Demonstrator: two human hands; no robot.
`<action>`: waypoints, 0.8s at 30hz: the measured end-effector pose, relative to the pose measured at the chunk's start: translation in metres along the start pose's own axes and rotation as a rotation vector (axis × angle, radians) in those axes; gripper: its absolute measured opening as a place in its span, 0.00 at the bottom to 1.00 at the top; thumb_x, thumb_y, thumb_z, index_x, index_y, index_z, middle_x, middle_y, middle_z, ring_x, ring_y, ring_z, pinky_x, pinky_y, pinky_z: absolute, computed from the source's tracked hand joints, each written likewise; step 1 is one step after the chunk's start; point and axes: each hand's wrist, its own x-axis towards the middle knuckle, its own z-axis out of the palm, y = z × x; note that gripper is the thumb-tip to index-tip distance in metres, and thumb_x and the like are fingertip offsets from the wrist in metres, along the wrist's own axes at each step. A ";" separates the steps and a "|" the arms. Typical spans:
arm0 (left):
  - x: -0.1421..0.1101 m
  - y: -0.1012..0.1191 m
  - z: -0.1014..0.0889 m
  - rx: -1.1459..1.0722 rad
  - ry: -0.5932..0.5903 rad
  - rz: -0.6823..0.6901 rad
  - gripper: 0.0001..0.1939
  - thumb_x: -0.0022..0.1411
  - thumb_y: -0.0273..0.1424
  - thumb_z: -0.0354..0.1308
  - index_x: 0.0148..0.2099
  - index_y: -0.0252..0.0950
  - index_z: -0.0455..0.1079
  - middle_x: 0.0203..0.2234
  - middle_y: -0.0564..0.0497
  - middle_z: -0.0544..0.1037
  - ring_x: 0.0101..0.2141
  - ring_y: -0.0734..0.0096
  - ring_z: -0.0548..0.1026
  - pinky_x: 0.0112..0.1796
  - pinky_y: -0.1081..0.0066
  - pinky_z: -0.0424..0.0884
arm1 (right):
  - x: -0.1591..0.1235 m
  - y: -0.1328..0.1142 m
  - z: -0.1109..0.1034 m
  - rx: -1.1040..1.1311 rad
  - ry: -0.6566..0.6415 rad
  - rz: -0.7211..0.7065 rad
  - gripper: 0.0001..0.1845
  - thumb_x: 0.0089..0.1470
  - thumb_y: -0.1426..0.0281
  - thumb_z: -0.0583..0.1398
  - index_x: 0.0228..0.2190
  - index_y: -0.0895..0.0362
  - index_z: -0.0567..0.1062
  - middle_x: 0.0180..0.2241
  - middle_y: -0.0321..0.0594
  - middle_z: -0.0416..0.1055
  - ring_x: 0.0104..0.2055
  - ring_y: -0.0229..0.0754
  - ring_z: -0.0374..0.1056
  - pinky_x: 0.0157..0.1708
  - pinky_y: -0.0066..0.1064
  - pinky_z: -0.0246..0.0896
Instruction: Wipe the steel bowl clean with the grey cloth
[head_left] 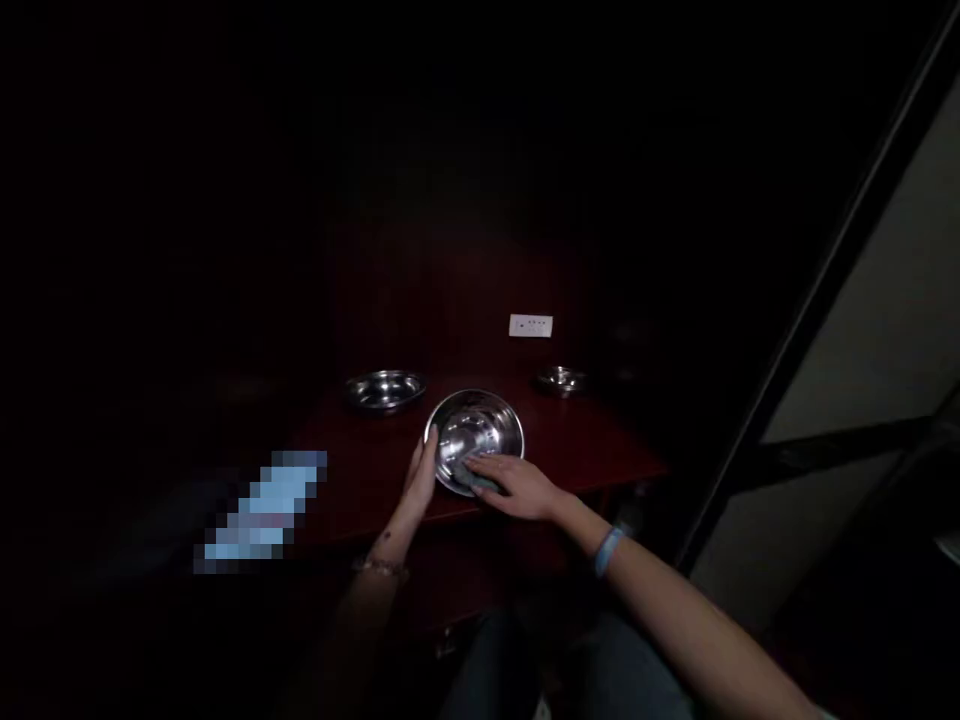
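A shiny steel bowl [480, 430] stands near the front edge of a dark red table [585, 445]. My left hand [420, 478] rests against the bowl's left rim, fingers together along its side. My right hand [517, 487] lies inside the bowl's near part, fingers stretched forward and pressed flat on a small grey cloth [474, 478] against the metal. A light blue band sits on my right wrist, a thin bracelet on my left.
A second steel dish [385, 389] sits at the back left of the table and a smaller one [561, 379] at the back right. A white wall socket [530, 325] shows behind. The room is very dark. A pale wall and dark frame [817, 290] stand to the right.
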 end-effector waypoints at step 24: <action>0.010 -0.008 0.000 -0.043 -0.001 0.049 0.28 0.66 0.47 0.52 0.62 0.37 0.64 0.61 0.41 0.71 0.62 0.58 0.67 0.63 0.59 0.61 | -0.004 -0.005 -0.013 -0.234 -0.126 0.050 0.32 0.65 0.62 0.57 0.67 0.51 0.58 0.61 0.43 0.69 0.59 0.46 0.68 0.56 0.35 0.64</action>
